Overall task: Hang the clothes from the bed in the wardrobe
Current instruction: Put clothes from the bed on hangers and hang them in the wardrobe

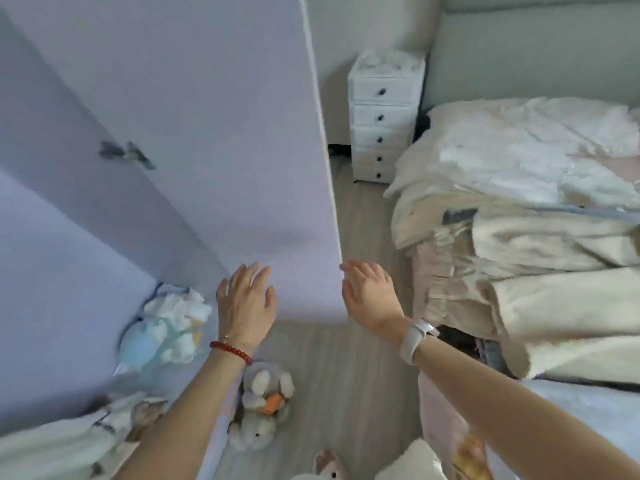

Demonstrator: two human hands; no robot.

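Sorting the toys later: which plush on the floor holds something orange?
The grey-white plush rabbit beside the left forearm; the others show no orange.

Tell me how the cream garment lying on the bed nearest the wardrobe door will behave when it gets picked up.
The cream garment will probably go floppy: it already lies in soft folds and drapes over the bed edge. It looks thick, so likely bulky yet light. Lifted from one point it would likely sag and trail, so a two-handed lift seems wiser; both hands are at the wardrobe door.

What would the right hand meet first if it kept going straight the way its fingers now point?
Probably the outer edge of the wardrobe door: the right hand has its fingertips right at it, though actual contact is unclear.
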